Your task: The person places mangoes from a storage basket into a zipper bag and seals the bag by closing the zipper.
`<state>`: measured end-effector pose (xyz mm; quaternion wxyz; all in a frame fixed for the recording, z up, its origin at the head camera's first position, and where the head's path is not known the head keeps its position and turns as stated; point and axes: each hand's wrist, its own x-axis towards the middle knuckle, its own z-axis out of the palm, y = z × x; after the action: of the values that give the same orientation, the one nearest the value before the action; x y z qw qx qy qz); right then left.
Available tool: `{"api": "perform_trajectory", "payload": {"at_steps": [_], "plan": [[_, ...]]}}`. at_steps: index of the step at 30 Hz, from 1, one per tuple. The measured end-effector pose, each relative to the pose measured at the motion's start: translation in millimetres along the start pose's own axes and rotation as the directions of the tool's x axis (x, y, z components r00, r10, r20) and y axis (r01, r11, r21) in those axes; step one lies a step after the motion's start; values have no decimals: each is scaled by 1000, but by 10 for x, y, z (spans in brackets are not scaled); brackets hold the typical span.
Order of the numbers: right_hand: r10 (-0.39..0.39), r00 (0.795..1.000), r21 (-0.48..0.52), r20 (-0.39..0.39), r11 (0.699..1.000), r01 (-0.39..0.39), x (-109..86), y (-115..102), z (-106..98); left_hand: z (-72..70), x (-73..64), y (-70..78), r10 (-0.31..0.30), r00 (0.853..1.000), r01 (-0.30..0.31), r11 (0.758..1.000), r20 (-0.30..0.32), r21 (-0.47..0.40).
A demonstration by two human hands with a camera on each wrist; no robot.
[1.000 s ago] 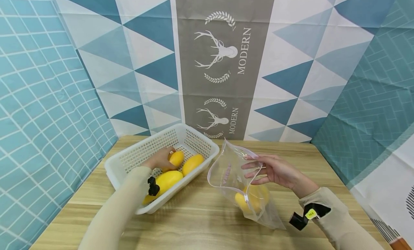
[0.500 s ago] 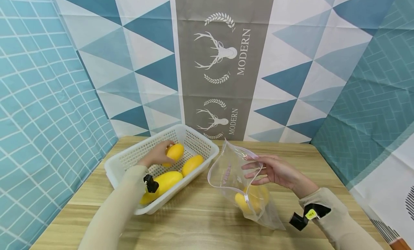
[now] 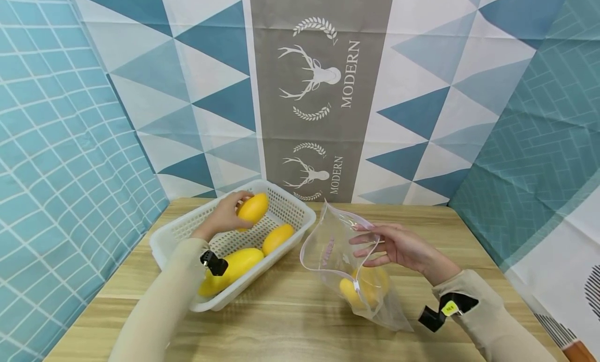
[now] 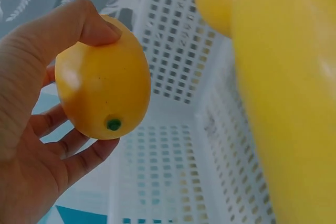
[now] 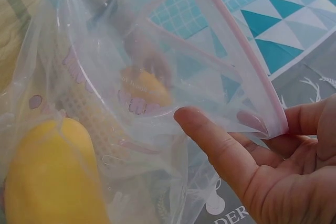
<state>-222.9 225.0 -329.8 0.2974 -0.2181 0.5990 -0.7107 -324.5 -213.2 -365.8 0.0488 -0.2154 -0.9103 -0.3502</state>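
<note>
My left hand (image 3: 225,214) grips a yellow-orange mango (image 3: 253,208) with a green stem nub, held up inside the white basket (image 3: 304,220). In the left wrist view the thumb lies over the top of the mango (image 4: 102,85) and the fingers curl beneath. A second mango (image 3: 277,239) and larger, longer yellow fruit (image 3: 241,263) rest in the basket. My right hand (image 3: 398,247) holds the pink-edged rim of a clear zip bag (image 3: 335,247), its mouth spread apart. Yellow fruit (image 5: 52,171) shows through the plastic at the bottom of the bag.
The basket and the bag stand on a wood-grain table (image 3: 281,320). Behind it hangs a patterned cloth (image 3: 323,91), with a blue tiled cloth (image 3: 70,143) along the left side. A small black camera (image 3: 214,263) sits on the left wrist, another (image 3: 433,317) on the right.
My left hand has lifted the mango up from the basket's floor and slightly toward the back. The right hand and the bag stay where they were.
</note>
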Motion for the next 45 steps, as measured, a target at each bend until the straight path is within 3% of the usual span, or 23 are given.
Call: {"api": "perform_trajectory", "payload": {"at_steps": [14, 23, 30, 38, 45], "plan": [[-14, 1000, 12, 25, 1000, 14, 9, 2, -8, -29, -10, 374, 126, 992, -127, 990, -15, -59], [-3, 1000, -3, -8, 1000, 3, 11, -6, -1, 1, -46, 628, 234, 972, -235, 972, -30, -27], [-7, 1000, 10, 9, 1000, 7, 12, -9, -4, 13, -118, 830, 337, 941, -337, 941, -20, -18], [-10, 1000, 12, 12, 1000, 10, 25, -4, 0, 23, -219, 1052, 411, 911, -411, 911, -3, -11], [-9, 1000, 12, 13, 1000, 9, 19, -8, 3, 41, -292, 1218, 498, 867, -498, 867, 2, -27]]}}
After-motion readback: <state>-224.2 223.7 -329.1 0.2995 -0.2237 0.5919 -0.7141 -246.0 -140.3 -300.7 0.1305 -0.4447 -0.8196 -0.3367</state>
